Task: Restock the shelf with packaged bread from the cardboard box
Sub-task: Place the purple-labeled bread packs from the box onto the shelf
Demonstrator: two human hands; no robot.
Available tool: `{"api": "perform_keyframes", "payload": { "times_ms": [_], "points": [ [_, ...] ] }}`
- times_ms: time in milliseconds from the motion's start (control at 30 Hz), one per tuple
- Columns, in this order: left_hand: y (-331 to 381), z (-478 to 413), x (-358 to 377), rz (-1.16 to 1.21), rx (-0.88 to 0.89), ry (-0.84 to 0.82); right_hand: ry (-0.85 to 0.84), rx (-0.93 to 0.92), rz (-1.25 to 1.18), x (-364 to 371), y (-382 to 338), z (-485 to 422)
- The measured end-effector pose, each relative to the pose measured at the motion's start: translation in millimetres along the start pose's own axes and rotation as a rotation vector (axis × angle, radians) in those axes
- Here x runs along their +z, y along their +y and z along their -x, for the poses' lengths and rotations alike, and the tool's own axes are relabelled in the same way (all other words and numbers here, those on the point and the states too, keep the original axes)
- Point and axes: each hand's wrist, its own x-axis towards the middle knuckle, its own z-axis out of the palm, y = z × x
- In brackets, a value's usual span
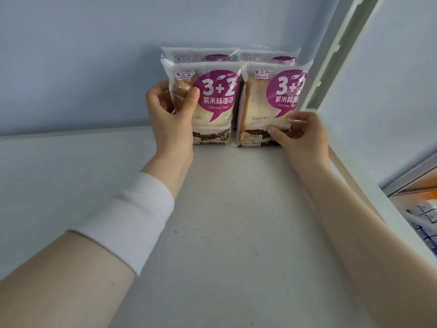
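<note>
Standing upright on white shelf [236,233]: left front pack [212,100] and right front pack [264,102] side by side, rear packs [203,55] just behind. Left hand [170,119] grips left front pack's left edge, thumb on its face. Right hand [305,136] pinches right front pack's lower right corner.

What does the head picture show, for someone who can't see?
The left hand grips the left bread pack and the right hand pinches the right pack, upright side by side on a white shelf. Two more packs stand behind.
</note>
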Motion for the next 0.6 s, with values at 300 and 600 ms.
{"api": "perform_keyframes", "payload": {
  "times_ms": [300, 600],
  "points": [
    [37.4, 36.5, -24.1, -0.704, 0.207, -0.046, 0.018, 0.011, 0.311, -14.6, -42.3, 64.9],
    [98.3, 196.0, -104.8, -1.639, 0.568, -0.911, -0.158, -0.047, 1.014, -80.9, -66.4, 265.4]
  ]
}}
